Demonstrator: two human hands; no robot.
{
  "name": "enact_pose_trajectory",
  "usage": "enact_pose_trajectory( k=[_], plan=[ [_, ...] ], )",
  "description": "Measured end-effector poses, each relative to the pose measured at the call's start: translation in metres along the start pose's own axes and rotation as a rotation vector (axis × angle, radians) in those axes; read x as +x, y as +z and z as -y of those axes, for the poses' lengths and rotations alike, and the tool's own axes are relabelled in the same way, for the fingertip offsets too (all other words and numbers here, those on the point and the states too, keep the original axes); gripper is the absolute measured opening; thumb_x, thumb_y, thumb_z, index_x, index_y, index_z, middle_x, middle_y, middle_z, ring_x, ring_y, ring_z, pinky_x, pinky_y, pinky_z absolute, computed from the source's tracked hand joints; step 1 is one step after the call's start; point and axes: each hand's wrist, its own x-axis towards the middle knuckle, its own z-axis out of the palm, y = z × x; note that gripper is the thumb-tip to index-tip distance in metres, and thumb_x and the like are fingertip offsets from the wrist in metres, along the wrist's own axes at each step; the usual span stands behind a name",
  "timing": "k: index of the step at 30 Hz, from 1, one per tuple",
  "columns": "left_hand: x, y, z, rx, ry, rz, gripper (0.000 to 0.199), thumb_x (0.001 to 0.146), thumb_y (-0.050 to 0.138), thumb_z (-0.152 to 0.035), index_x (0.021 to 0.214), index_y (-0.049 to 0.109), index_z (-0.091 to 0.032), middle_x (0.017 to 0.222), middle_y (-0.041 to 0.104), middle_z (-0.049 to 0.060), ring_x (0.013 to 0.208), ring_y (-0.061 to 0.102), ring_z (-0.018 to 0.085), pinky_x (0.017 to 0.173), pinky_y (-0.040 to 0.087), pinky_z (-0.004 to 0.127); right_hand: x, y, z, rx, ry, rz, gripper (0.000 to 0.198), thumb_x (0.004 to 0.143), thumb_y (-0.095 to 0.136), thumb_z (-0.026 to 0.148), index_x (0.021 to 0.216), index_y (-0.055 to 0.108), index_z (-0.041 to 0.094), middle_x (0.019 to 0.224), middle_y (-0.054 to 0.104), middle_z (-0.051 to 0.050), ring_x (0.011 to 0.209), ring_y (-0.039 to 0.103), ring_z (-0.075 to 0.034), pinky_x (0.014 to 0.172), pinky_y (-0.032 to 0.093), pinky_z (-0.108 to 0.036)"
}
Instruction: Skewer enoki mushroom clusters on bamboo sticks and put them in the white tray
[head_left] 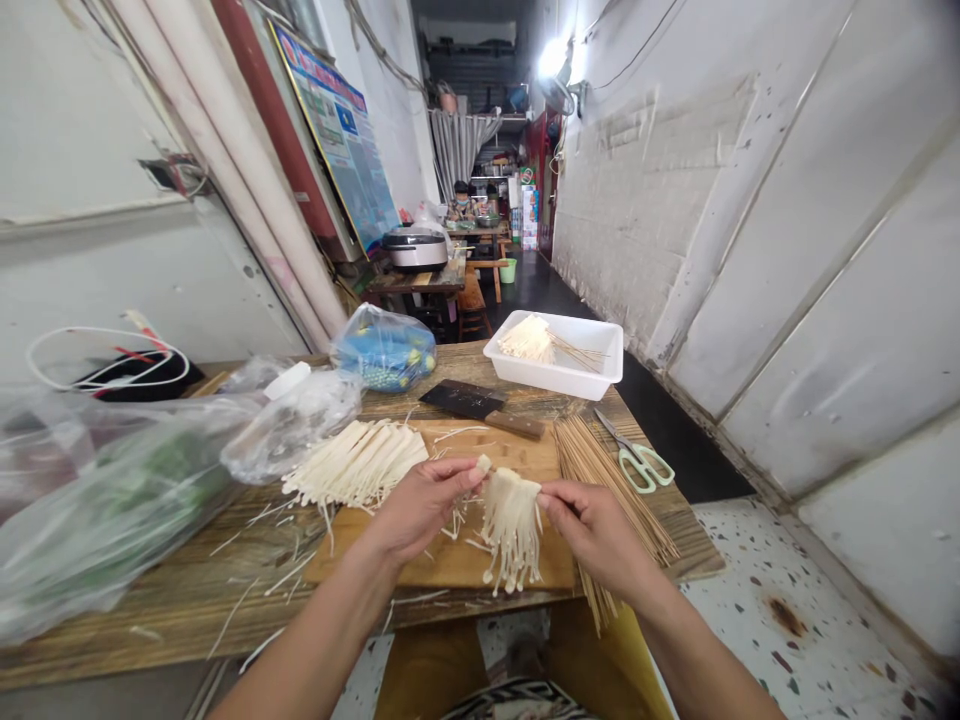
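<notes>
My left hand (427, 495) pinches a small pale piece of enoki mushroom (484, 464) between thumb and fingertips. Close to its right, my right hand (589, 520) is closed on the upper right edge of a flat enoki mushroom bunch (512, 525), whose stems and caps hang down over the wooden cutting board (450, 570). A thin dark point shows between the piece and the bunch; whether a skewer runs through the bunch I cannot tell. Left of the hands, a row of enoki mushroom portions (360, 462) lies partly on the board.
Bamboo skewers (607, 480) and green-handled scissors (645, 465) lie at the right. A cleaver (465, 398) rests behind the board. Farther back, a white tub (600, 375) holds skewered enoki. Plastic bags (135, 500) crowd the left. A person (461, 203) sits far back.
</notes>
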Motion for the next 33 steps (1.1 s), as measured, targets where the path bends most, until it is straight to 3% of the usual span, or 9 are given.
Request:
enact_pose_trajectory(
  k=[8, 14, 17, 20, 23, 26, 29, 33],
  plan=[
    [0.002, -0.003, 0.008, 0.071, 0.063, 0.050, 0.018, 0.065, 0.079, -0.030, 0.078, 0.076, -0.019, 0.082, 0.071, 0.003, 0.077, 0.057, 0.014, 0.076, 0.040, 0.026, 0.012, 0.001, -0.001, 0.067, -0.003, 0.051, 0.026, 0.087, 0.048, 0.029, 0.072, 0.062, 0.015, 0.062, 0.054, 0.002, 0.061, 0.048, -0.012, 0.057, 0.037, -0.022],
    [0.002, -0.016, -0.022, 0.106, 0.142, 0.139, 0.052, 0.067, 0.077, -0.039, 0.115, 0.066, -0.023, 0.112, 0.069, 0.009, 0.105, 0.058, 0.021, 0.093, 0.038, 0.031, 0.025, -0.007, -0.003, 0.171, 0.011, 0.158, 0.031, 0.086, 0.051, 0.038, 0.065, 0.056, 0.015, 0.057, 0.043, 0.004, 0.054, 0.038, -0.008, 0.051, 0.032, -0.020],
    [0.003, -0.017, -0.029, 0.315, 0.169, 0.203, 0.040, 0.067, 0.076, -0.036, 0.105, 0.071, -0.021, 0.108, 0.070, 0.008, 0.100, 0.060, 0.023, 0.086, 0.042, 0.030, 0.029, -0.010, 0.000, 0.202, 0.028, 0.217, 0.034, 0.086, 0.052, 0.041, 0.064, 0.054, 0.015, 0.055, 0.041, 0.005, 0.051, 0.035, -0.007, 0.048, 0.028, -0.020],
    [0.003, -0.012, -0.027, 0.435, 0.139, 0.278, 0.025, 0.069, 0.073, -0.037, 0.085, 0.076, -0.018, 0.086, 0.073, 0.005, 0.080, 0.062, 0.022, 0.074, 0.044, 0.029, 0.032, -0.007, 0.003, 0.216, 0.046, 0.222, 0.032, 0.084, 0.054, 0.040, 0.064, 0.056, 0.015, 0.055, 0.046, 0.005, 0.051, 0.038, -0.007, 0.048, 0.029, -0.020],
    [0.002, -0.007, -0.022, 0.421, 0.124, 0.268, 0.020, 0.068, 0.073, -0.036, 0.076, 0.075, -0.017, 0.073, 0.072, 0.004, 0.066, 0.059, 0.018, 0.065, 0.043, 0.027, 0.033, -0.001, 0.004, 0.212, 0.072, 0.180, 0.029, 0.083, 0.056, 0.035, 0.063, 0.058, 0.014, 0.055, 0.049, 0.004, 0.051, 0.040, -0.007, 0.049, 0.031, -0.020],
    [0.001, -0.006, -0.019, 0.360, 0.108, 0.220, 0.023, 0.066, 0.075, -0.035, 0.079, 0.075, -0.016, 0.073, 0.071, 0.004, 0.063, 0.058, 0.017, 0.062, 0.043, 0.027, 0.032, 0.003, 0.003, 0.185, 0.048, 0.132, 0.023, 0.082, 0.056, 0.031, 0.066, 0.060, 0.014, 0.057, 0.053, 0.003, 0.052, 0.044, -0.008, 0.052, 0.035, -0.020],
    [-0.001, -0.008, -0.019, 0.347, 0.103, 0.204, 0.023, 0.064, 0.077, -0.034, 0.078, 0.075, -0.016, 0.072, 0.071, 0.004, 0.062, 0.058, 0.017, 0.061, 0.042, 0.026, 0.029, 0.000, 0.003, 0.148, -0.031, 0.154, 0.016, 0.081, 0.057, 0.027, 0.080, 0.066, 0.014, 0.071, 0.065, -0.002, 0.063, 0.056, -0.012, 0.059, 0.042, -0.023],
    [-0.004, -0.012, -0.019, 0.348, 0.115, 0.225, 0.022, 0.066, 0.076, -0.034, 0.078, 0.075, -0.015, 0.072, 0.070, 0.005, 0.063, 0.058, 0.016, 0.061, 0.042, 0.024, 0.022, -0.008, 0.003, 0.022, -0.099, 0.201, 0.021, 0.084, 0.053, 0.022, 0.093, 0.070, 0.015, 0.087, 0.072, -0.006, 0.077, 0.064, -0.016, 0.071, 0.047, -0.026]
  ],
)
